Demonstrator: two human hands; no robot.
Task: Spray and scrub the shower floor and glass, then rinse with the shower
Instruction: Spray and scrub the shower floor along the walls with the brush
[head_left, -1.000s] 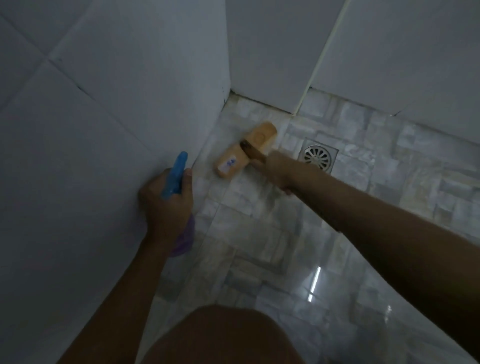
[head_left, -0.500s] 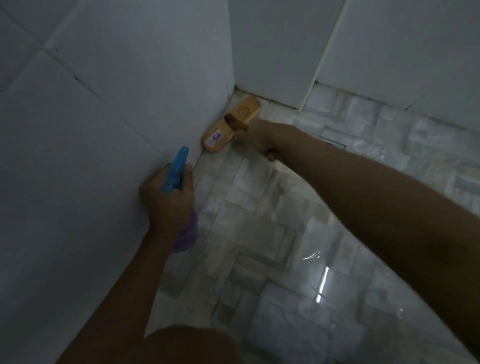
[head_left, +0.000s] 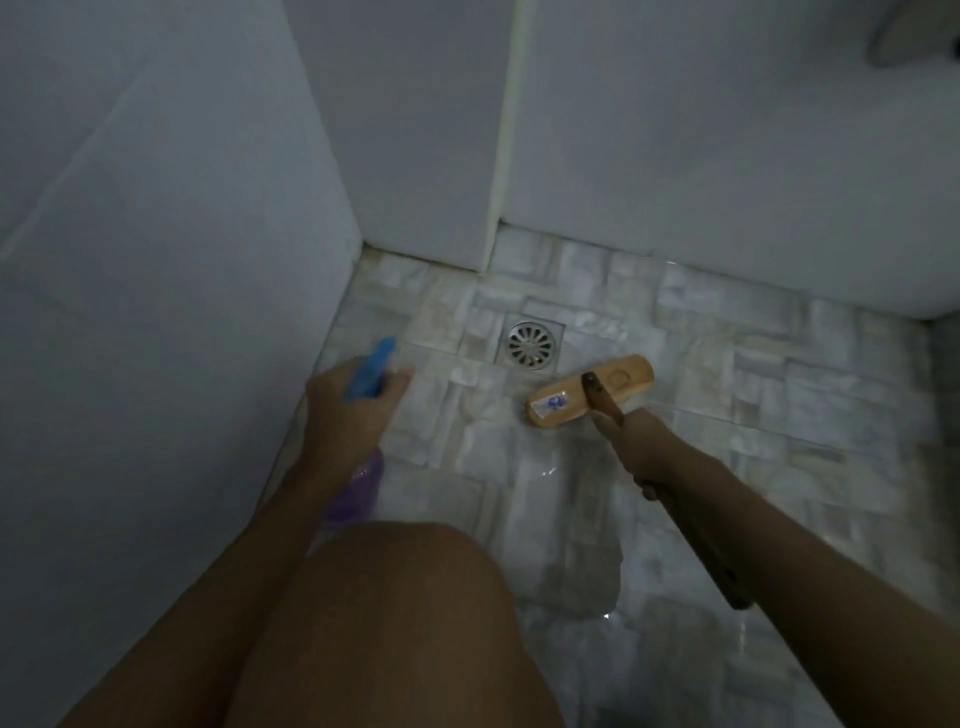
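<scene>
Scrub brush (head_left: 592, 391) with tan wooden head sits flat on wet marble-tile shower floor (head_left: 727, 395), just right of round metal drain (head_left: 531, 344). Right hand (head_left: 641, 449) wrapped tight around its dark handle (head_left: 691, 525). Left hand (head_left: 349, 410) closed around spray bottle (head_left: 358, 483), blue nozzle up, purple body below, near left wall (head_left: 156, 260). Bare knee (head_left: 395, 613) in foreground.

Floor (head_left: 753, 395) right of brush head (head_left: 590, 391) is left open to rear wall (head_left: 727, 156). Left side is hemmed by side wall (head_left: 156, 234); spray bottle (head_left: 358, 483) and knee (head_left: 395, 597) block near lane. Drain (head_left: 531, 345) sits flush, no obstruction.
</scene>
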